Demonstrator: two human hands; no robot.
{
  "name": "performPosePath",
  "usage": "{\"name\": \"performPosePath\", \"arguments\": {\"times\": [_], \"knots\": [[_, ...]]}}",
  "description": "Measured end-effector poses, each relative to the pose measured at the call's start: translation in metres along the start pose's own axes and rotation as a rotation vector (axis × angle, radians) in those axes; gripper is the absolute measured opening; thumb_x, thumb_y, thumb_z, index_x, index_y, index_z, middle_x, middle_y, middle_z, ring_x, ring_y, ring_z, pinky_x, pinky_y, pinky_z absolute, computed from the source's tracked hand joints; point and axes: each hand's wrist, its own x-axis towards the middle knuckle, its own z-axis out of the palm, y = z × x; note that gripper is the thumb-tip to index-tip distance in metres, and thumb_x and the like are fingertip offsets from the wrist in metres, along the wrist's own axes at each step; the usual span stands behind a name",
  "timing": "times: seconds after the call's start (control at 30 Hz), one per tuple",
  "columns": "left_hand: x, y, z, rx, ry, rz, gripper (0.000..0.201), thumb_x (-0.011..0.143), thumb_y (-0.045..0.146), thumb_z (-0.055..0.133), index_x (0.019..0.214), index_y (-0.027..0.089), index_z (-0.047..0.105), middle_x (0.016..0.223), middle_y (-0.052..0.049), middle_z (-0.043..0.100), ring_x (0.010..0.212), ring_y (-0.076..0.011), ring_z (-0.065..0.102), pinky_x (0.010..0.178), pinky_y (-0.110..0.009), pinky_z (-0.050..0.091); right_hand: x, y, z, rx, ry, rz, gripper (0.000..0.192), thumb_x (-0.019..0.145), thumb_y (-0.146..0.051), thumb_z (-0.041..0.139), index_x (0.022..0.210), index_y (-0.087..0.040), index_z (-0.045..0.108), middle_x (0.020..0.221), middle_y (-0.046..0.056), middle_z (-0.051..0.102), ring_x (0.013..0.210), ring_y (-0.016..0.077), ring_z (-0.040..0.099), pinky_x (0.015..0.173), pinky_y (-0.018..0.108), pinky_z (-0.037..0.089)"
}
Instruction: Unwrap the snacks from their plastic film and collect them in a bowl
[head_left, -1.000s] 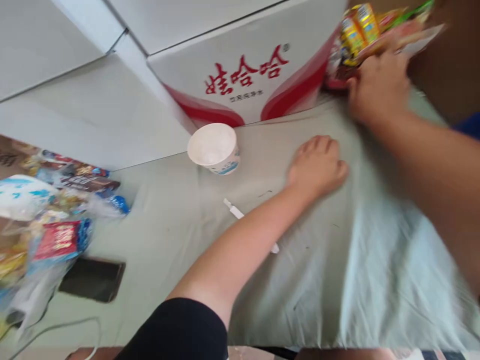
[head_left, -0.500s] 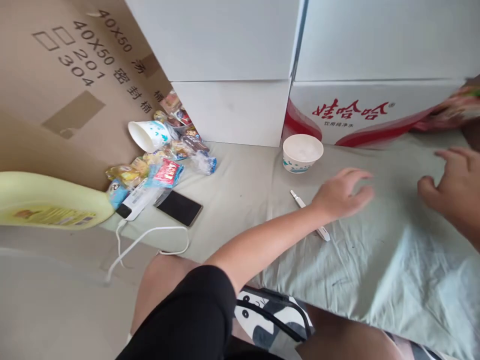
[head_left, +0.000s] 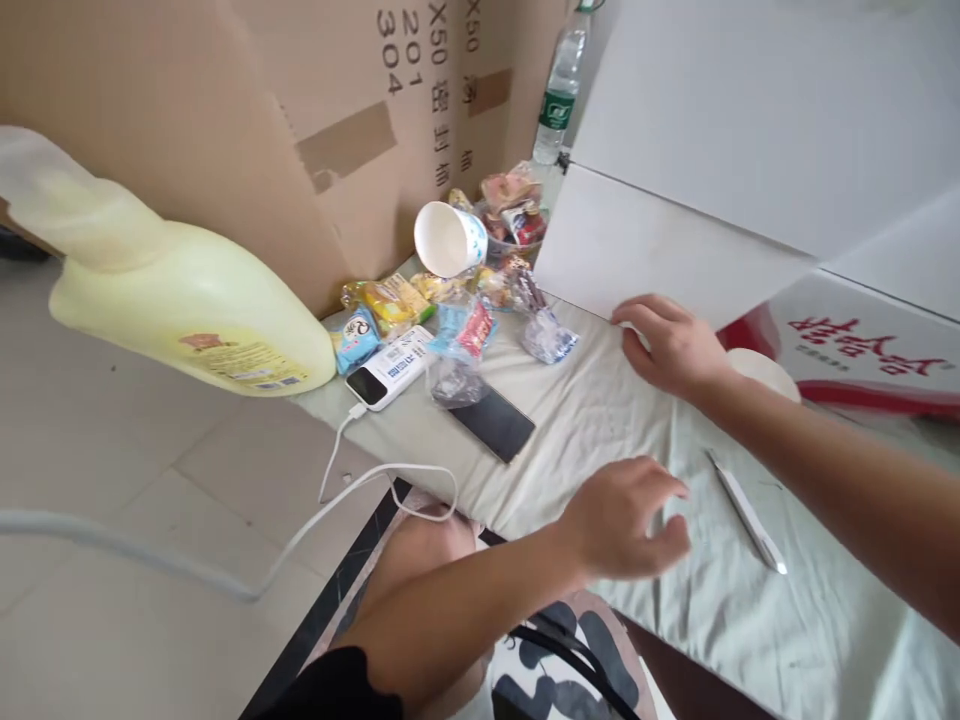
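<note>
Right hand [head_left: 670, 345] hides most of the paper cup [head_left: 765, 370] — yellow jug's [head_left: 180, 310] top blurred.

Bright daylight, soft shadows, edge distortion.

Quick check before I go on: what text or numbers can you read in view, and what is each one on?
"304": brown cardboard box.
"X50", cut off at the frame top: same box, with unreadable characters beside it.
Red brand characters: white carton, too blurred to read.
Labels on the yellow jug, water bottle, power bank and snack packets: too small.
</note>
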Motion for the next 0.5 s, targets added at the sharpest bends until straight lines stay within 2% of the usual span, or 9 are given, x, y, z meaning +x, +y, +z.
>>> {"name": "performPosePath", "arguments": {"times": [0.07,0.13,0.27,0.33,0.43,0.5], "knots": [[-0.001,-0.008,-0.017,0.054,-0.061,0.007,0.033,0.088,0.028,0.051,0.109,0.011,0.070,0.101,-0.013,0.074,0.092,-0.0233,0.071,0.089,-0.038,0.060,0.059,-0.014,0.034,0.008,-0.055,-0.017,0.028,0.094,-0.019,0.044,0.108,-0.021,0.068,0.107,0.012,0.073,0.100,0.0260,0.070,0.083,0.039,0.058],[0.002,-0.015,-0.033,0.079,-0.097,-0.058,0.035,0.090,0.029,0.050,0.113,0.011,0.070,0.102,-0.013,0.074,0.092,-0.0239,0.071,0.086,-0.038,0.060,0.115,-0.021,0.067,0.007,-0.068,0.017,0.028,0.093,-0.018,0.045,0.109,-0.020,0.068,0.110,0.012,0.072,0.103,0.0267,0.069,0.088,0.041,0.056],[0.007,-0.020,-0.060,0.052,-0.150,-0.207,0.039,0.092,0.034,0.052,0.121,0.013,0.068,0.108,-0.012,0.073,0.091,-0.0243,0.072,0.084,-0.038,0.061,0.205,-0.018,0.124,0.003,-0.109,0.230,0.020,0.087,-0.009,0.056,0.103,-0.015,0.066,0.108,0.011,0.071,0.106,0.0273,0.069,0.092,0.044,0.053],[0.009,-0.020,-0.069,0.040,-0.175,-0.252,0.039,0.092,0.035,0.052,0.121,0.014,0.068,0.109,-0.011,0.073,0.092,-0.0243,0.072,0.083,-0.037,0.060,0.232,-0.013,0.147,0.060,-0.120,0.358,0.008,0.090,-0.009,0.056,0.086,-0.011,0.063,0.095,0.007,0.069,0.110,0.0258,0.069,0.094,0.043,0.050],[0.011,-0.018,-0.076,0.042,-0.207,-0.302,0.035,0.090,0.037,0.054,0.114,0.016,0.068,0.105,-0.010,0.072,0.084,-0.0226,0.071,0.071,-0.033,0.057,0.251,-0.008,0.172,0.237,-0.075,0.494,0.033,0.091,-0.010,0.057,0.060,-0.013,0.046,0.074,0.000,0.059,0.113,0.0222,0.067,0.089,0.036,0.048],[0.014,-0.017,-0.079,0.043,-0.227,-0.315,0.032,0.089,0.038,0.056,0.109,0.017,0.069,0.100,-0.008,0.071,0.077,-0.0203,0.068,0.061,-0.030,0.051,0.253,-0.008,0.180,0.465,-0.008,0.520,0.041,0.083,-0.001,0.063,0.054,-0.016,0.038,0.070,-0.002,0.056,0.114,0.0187,0.064,0.088,0.031,0.047]]}}
